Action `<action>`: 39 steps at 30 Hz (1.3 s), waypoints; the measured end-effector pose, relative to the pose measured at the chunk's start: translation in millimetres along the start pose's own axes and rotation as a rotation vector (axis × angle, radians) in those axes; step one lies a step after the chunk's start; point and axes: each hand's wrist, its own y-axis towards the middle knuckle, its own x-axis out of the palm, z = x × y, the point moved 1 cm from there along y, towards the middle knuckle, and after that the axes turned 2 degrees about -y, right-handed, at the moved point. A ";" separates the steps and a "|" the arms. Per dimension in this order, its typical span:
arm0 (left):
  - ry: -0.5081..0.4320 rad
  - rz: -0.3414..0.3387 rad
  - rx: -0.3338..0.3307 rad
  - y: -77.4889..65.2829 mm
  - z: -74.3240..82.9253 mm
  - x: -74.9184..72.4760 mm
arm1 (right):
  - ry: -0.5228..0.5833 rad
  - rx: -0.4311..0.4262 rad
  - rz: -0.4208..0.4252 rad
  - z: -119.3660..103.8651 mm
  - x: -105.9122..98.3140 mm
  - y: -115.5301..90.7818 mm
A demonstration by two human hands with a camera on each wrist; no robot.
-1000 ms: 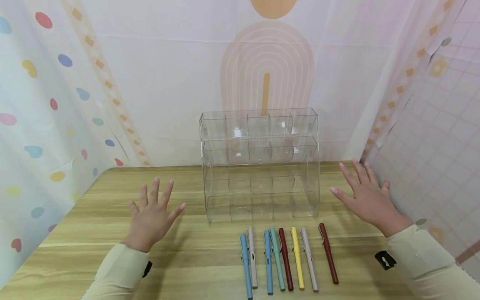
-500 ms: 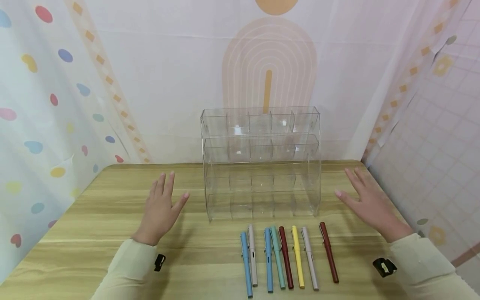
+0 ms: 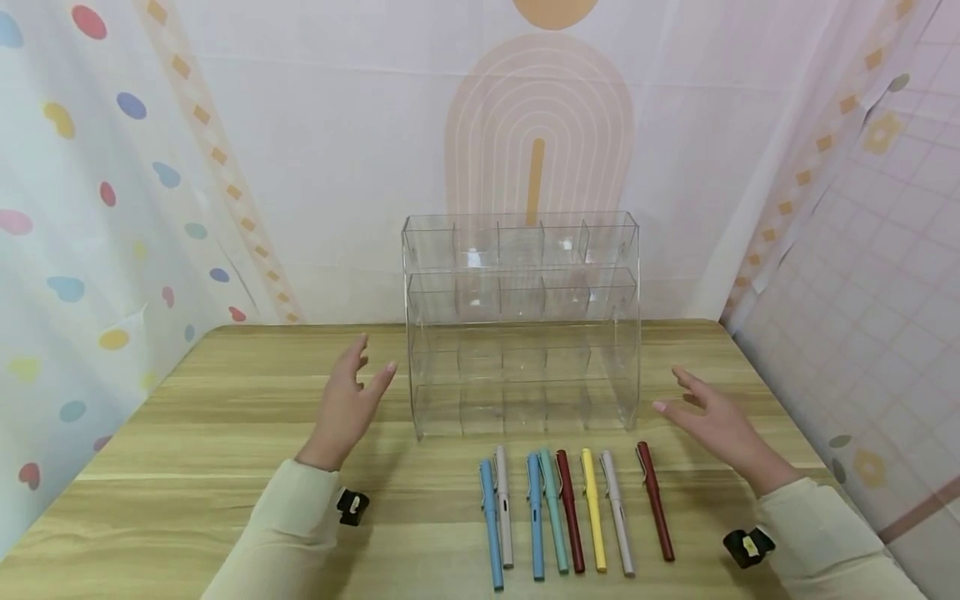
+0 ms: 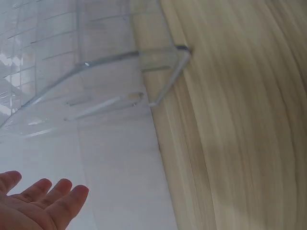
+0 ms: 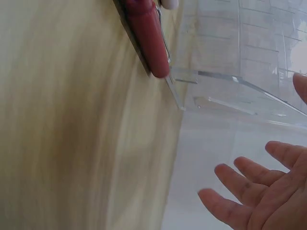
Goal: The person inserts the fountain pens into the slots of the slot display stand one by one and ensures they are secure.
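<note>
A clear plastic tiered rack with rows of compartments stands upright on the table. To its left is my left hand, palm turned toward the rack and fingers extended, apart from it. On the opposite side my right hand faces the rack's right panel, fingers relaxed and holding nothing. Both wrist views show the rack's side panel beyond the spread fingers. In front of the rack lies a row of capped pens, among them a blue pen, a yellow pen and a dark red pen nearest my right hand.
The wood-grain table runs back to a patterned curtain behind the rack. Curtains also hang along the left and right sides. A black strap piece sits at my left wrist and another at my right.
Both hands have drawn inward toward the rack's sides and turned from palm-down with spread fingers to palms facing each other. The rack and pens stay where they were.
</note>
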 end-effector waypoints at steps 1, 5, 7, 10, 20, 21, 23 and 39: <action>-0.021 0.002 -0.016 1.1 1.5 0.8 | 0.012 0.007 -0.008 0.5 2.0 0.1; -0.109 0.008 -0.061 6.3 7.1 3.8 | 0.035 0.021 -0.034 2.7 8.9 0.8; -0.149 0.007 -0.076 8.8 9.5 5.3 | 0.029 0.026 -0.040 3.6 11.8 1.2; -0.205 0.007 -0.102 12.3 12.0 7.8 | 0.013 0.032 -0.042 5.2 15.3 2.6; -0.312 0.021 -0.171 23.6 14.0 16.6 | 0.082 0.086 -0.110 8.5 26.6 3.6; -0.316 0.025 -0.177 24.6 14.4 17.7 | 0.078 0.091 -0.115 8.7 27.4 3.7; -0.310 0.029 -0.183 26.6 14.7 19.8 | 0.075 0.097 -0.124 9.4 29.3 4.1; -0.298 0.030 -0.193 34.4 16.3 29.4 | 0.060 0.158 -0.127 7.5 45.6 7.0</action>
